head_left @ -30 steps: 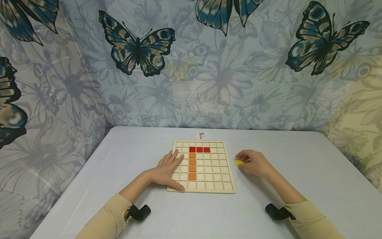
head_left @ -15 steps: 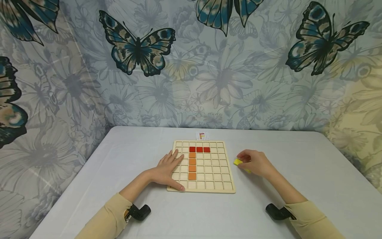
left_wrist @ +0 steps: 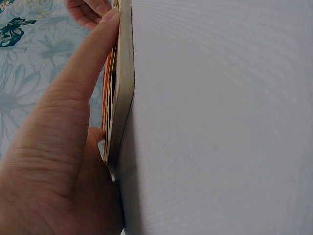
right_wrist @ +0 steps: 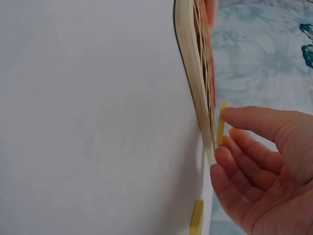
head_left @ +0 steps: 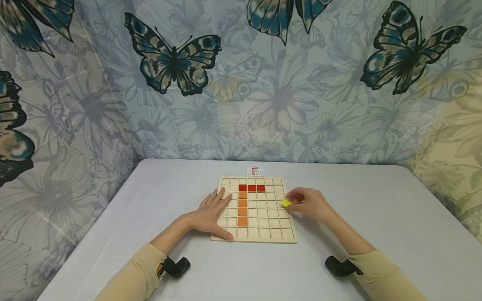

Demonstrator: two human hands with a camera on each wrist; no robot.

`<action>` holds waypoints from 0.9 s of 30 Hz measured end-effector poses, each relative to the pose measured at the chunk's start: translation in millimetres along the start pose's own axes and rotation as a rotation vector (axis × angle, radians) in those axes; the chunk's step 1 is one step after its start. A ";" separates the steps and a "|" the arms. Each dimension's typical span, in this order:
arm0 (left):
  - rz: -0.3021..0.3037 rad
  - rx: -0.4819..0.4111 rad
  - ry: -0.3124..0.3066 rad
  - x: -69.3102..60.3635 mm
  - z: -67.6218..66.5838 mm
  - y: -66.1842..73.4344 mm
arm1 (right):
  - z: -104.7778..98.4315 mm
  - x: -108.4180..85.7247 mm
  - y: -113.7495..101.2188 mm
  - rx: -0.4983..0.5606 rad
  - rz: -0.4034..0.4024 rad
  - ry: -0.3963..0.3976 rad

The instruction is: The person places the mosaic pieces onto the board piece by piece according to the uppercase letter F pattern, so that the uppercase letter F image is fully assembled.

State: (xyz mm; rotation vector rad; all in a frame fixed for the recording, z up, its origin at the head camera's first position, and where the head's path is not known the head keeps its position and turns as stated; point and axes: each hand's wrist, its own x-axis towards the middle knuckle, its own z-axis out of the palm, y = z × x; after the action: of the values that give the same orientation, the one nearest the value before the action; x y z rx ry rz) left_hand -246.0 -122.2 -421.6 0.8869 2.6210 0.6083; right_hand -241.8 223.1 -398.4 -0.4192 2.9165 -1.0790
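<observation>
A wooden grid board [head_left: 269, 223] lies on the table, with red tiles [head_left: 252, 188] in a row and orange tiles [head_left: 242, 203] in a column below its left end. Spread over the board's left side is my left hand [head_left: 208, 214], its thumb on the front edge. My right hand [head_left: 306, 203] pinches a yellow tile [head_left: 286, 202] between thumb and fingers, just over the board's right edge. In the right wrist view this yellow tile [right_wrist: 221, 122] is seen edge-on, above the board. Another yellow tile [right_wrist: 196, 218] rests on the table, hidden in the head view.
A small printed card [head_left: 255, 171] with a coloured grid pattern lies behind the board. White cloth covers the table [head_left: 169, 179]. A butterfly-patterned curtain [head_left: 233, 121] hangs close behind it. Each wrist wears a black camera [head_left: 177, 267].
My right hand has moved left with the pinched yellow tile, from the table beside the board to above the board's right edge. My left hand stays put.
</observation>
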 end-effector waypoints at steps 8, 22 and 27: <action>0.005 -0.002 0.002 0.3 1.2 -2.7 | 14.9 11.3 -15.7 0.042 -0.044 -0.017; -0.003 -0.005 0.000 -0.5 0.5 -3.0 | 37.7 26.6 -39.2 0.069 -0.135 -0.073; -0.007 -0.009 0.000 -0.1 0.8 -2.6 | 45.1 33.6 -43.9 0.075 -0.181 -0.104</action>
State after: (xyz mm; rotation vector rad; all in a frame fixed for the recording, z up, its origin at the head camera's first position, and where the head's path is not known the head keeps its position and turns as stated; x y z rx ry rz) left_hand -246.9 -124.0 -423.5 0.8745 2.6178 0.6178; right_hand -259.1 154.0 -401.8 -0.7253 2.7813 -1.1443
